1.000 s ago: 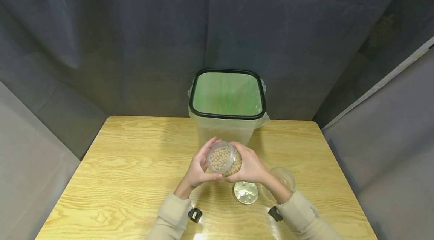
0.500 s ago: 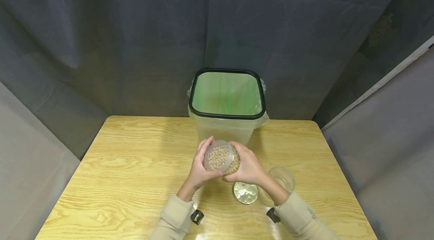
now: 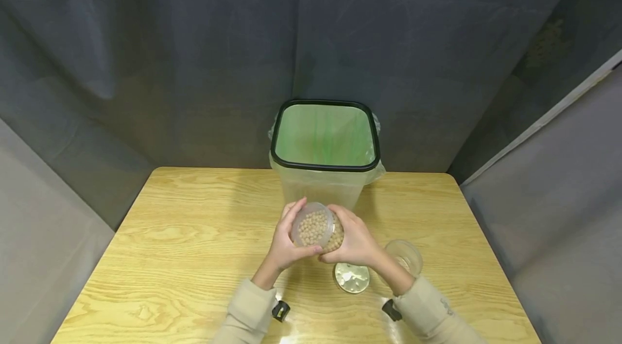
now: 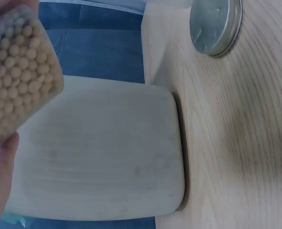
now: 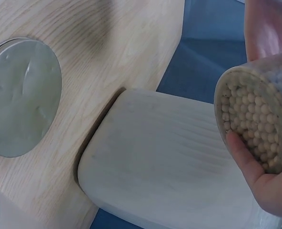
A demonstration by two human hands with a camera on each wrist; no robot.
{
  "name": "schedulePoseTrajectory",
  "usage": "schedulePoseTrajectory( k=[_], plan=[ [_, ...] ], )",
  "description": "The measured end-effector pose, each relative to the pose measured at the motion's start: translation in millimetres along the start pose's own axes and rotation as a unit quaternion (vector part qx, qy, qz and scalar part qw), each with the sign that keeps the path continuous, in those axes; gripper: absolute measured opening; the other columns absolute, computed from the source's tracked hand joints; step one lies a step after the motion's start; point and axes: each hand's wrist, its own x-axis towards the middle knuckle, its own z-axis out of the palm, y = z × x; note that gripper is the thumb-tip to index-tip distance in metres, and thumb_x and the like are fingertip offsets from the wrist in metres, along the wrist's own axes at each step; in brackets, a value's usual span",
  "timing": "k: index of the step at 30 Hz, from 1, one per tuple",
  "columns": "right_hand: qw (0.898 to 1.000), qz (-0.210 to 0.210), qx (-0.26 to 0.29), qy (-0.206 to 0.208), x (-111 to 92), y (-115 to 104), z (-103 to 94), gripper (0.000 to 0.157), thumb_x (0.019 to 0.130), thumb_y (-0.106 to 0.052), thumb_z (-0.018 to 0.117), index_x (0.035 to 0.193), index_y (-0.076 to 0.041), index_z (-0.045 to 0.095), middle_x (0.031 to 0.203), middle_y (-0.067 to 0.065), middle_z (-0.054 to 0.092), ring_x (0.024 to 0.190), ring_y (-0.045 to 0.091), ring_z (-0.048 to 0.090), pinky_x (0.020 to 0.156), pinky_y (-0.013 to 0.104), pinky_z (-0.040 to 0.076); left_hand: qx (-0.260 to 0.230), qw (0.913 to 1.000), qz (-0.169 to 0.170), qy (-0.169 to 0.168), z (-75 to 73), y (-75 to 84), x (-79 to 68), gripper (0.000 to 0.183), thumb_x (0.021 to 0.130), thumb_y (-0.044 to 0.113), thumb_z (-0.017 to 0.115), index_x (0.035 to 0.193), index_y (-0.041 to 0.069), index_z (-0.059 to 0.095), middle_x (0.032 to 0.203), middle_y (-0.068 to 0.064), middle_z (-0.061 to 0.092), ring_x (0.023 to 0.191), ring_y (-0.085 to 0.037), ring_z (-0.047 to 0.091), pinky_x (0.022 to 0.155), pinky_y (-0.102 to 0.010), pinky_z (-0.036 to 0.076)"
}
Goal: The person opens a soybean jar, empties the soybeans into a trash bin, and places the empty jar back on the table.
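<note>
A clear jar (image 3: 313, 228) filled with small pale round balls, like dried beans, is held between both hands above the table, tilted with its mouth toward the left. My left hand (image 3: 283, 245) grips it near the mouth, fingers on the far side and thumb across the near side. My right hand (image 3: 357, 241) curls round the body toward the base. In the left wrist view the jar (image 4: 22, 76) shows its filled side. From the right wrist, the jar (image 5: 250, 117) shows its round base, with a finger along the edge. A shiny metallic disc lid (image 3: 352, 277) lies just below on the table.
Behind the hands stands a pale bin (image 3: 325, 167) with a black rim and a plastic liner. A clear round container (image 3: 408, 254) sits to the right, partly hidden by the right forearm. The wooden table (image 3: 184, 257) ends at dark curtains (image 3: 218, 63).
Both hands and the jar have shifted slightly left, mostly in the first half second. Since then they have stayed almost still. The bin and lid have not moved.
</note>
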Motion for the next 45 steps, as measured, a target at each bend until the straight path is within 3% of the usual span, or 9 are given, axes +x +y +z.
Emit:
schedulePoseTrajectory(
  k=[2,4,11,16,21,30,36,39,45],
  plan=[
    [1.0,-0.004,-0.001,0.004,0,0,1.0,0.092,0.044,-0.033,0.085,0.122,-0.002,0.047,0.115,0.011,0.056,0.1,0.026,0.055,0.082,0.043,0.047,0.013,0.9999,0.003,0.011,1.2,0.3,0.1,0.1,0.065,0.047,0.077,0.134,-0.01,0.032,0.124,-0.031,0.035,0.111,-0.047,0.038,0.092,-0.056,0.035],
    [1.0,-0.007,0.001,0.008,-1,1,2.0,0.092,0.044,-0.032,0.085,0.122,-0.002,0.048,0.114,0.011,0.056,0.099,0.026,0.055,0.082,0.042,0.048,0.015,0.9997,0.003,0.021,1.6,2.0,0.0,0.1,0.065,0.051,0.075,0.133,-0.01,0.034,0.123,-0.031,0.035,0.11,-0.046,0.038,0.092,-0.056,0.035],
    [0.999,0.01,0.029,0.009,-4,2,1.7,0.092,0.044,-0.03,0.086,0.123,-0.003,0.046,0.111,0.01,0.057,0.095,0.023,0.057,0.08,0.039,0.048,-0.037,0.9987,0.007,0.034,-0.7,6.4,-2.2,0.103,0.065,0.049,0.076,0.137,-0.007,0.029,0.129,-0.024,0.034,0.116,-0.031,0.038,0.099,-0.032,0.034],
    [0.999,0.026,0.036,0.016,-6,1,-2.1,0.095,0.042,-0.029,0.086,0.124,-0.004,0.046,0.11,0.01,0.058,0.095,0.024,0.057,0.08,0.039,0.048,-0.066,0.9966,0.027,0.04,-8.8,5.7,-4.5,0.1,0.069,0.04,0.077,0.137,-0.012,0.025,0.129,-0.028,0.029,0.12,-0.023,0.035,0.102,-0.025,0.03],
    [0.998,0.03,0.044,0.017,-10,2,-7.0,0.095,0.043,-0.028,0.087,0.125,-0.004,0.044,0.112,0.012,0.057,0.097,0.026,0.057,0.081,0.042,0.048,-0.061,0.9963,0.036,0.049,-22.7,3.6,-10.7,0.096,0.071,0.032,0.077,0.135,-0.016,0.023,0.126,-0.03,0.029,0.119,-0.015,0.036,0.101,-0.024,0.031],
    [0.998,0.037,0.047,0.019,-15,1,-15.3,0.096,0.043,-0.025,0.087,0.126,-0.005,0.044,0.114,0.014,0.056,0.098,0.029,0.056,0.081,0.044,0.048,-0.036,0.9979,0.033,0.042,-46.6,-4.8,-26.9,0.087,0.073,0.011,0.074,0.138,-0.011,0.02,0.126,-0.031,0.029,0.118,-0.03,0.037,0.098,-0.029,0.037],
    [0.998,0.037,0.044,0.023,-18,1,-18.6,0.097,0.042,-0.026,0.087,0.126,-0.005,0.044,0.114,0.013,0.056,0.098,0.029,0.056,0.081,0.045,0.047,-0.016,0.9989,0.011,0.043,-59.9,-11.1,-39.0,0.081,0.071,-0.004,0.069,0.136,-0.015,0.021,0.128,-0.03,0.028,0.117,-0.018,0.038,0.096,-0.024,0.038],
    [0.998,0.037,0.036,0.024,-20,1,-19.1,0.098,0.043,-0.028,0.087,0.127,-0.005,0.043,0.114,0.014,0.056,0.099,0.03,0.056,0.082,0.046,0.047,0.002,0.999,-0.004,0.044,-66.2,-15.4,-45.0,0.08,0.069,-0.01,0.068,0.135,-0.014,0.023,0.129,-0.03,0.028,0.117,-0.022,0.037,0.095,-0.025,0.039],
    [0.998,0.029,0.039,0.025,-21,1,-19.3,0.098,0.043,-0.029,0.088,0.127,-0.005,0.043,0.114,0.012,0.057,0.099,0.028,0.056,0.082,0.046,0.047,0.046,0.9955,-0.066,0.05,-79.1,-24.7,-57.7,0.084,0.066,-0.013,0.071,0.136,-0.012,0.024,0.133,-0.03,0.026,0.117,-0.042,0.034,0.094,-0.046,0.039]
  ],
)
